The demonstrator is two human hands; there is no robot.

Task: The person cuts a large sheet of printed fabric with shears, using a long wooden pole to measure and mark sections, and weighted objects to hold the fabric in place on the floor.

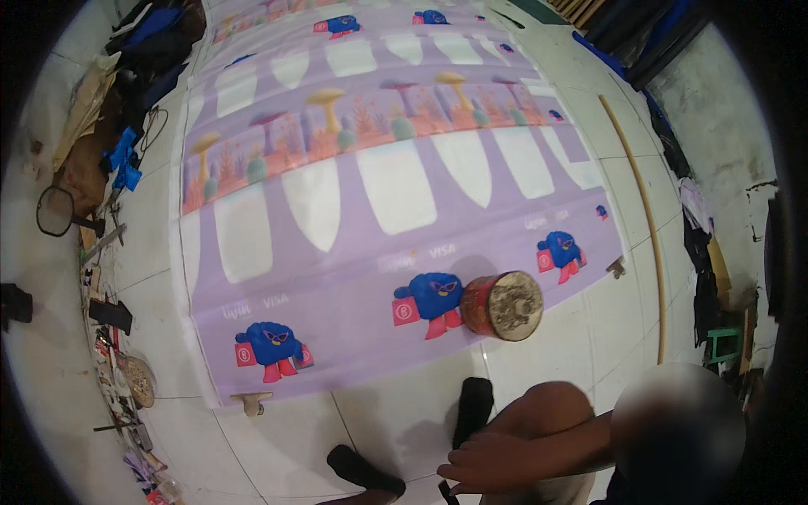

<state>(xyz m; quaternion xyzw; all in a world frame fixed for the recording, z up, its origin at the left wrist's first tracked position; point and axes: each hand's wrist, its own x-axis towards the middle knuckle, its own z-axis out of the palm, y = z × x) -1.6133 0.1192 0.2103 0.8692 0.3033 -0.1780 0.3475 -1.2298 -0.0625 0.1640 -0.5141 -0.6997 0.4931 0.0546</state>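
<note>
Printed sheet (391, 198), spread across the tiled floor (290, 438), looks light, limp and easily creased, best held by its near corners; I cannot tell the grip of the hand (498, 461) beside the knee (557, 406).

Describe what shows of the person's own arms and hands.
Only one hand can be made out, apparently the right hand: ungloved, with slim fingers and no ring that I can see. Its forearm has no sleeve, watch or bracelet visible. Anything worn higher up is blurred out.
</note>
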